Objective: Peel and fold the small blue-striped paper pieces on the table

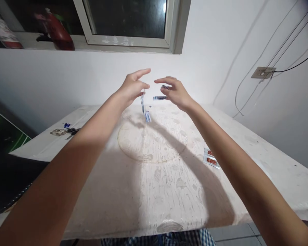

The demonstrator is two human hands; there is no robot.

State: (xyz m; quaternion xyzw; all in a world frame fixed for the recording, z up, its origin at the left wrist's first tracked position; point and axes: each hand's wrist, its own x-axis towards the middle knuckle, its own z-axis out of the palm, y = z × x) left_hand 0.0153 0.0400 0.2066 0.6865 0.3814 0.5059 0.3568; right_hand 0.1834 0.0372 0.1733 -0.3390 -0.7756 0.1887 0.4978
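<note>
My left hand (132, 88) is raised above the far part of the table, its thumb and index finger spread apart. From its lower fingers hangs a thin blue-and-white strip (142, 103), blurred. Just below it is a small blue-and-white striped piece (147, 117); I cannot tell whether it touches the table. Facing it, my right hand (179, 93) has bent fingers around a small dark, blue-edged piece (159, 98), which sticks out to the left and is smeared by motion. Another small dark bit (164, 86) shows at its fingertips. The hands are apart.
A patterned white cloth covers the table (169, 205). Right of centre lies a blister pack (211, 161) with reddish-brown contents. Keys (72, 130) and a small blue piece (67, 125) lie at left. Behind are a window (128, 41), a red bottle (59, 32) and a wall socket (263, 72) with cables.
</note>
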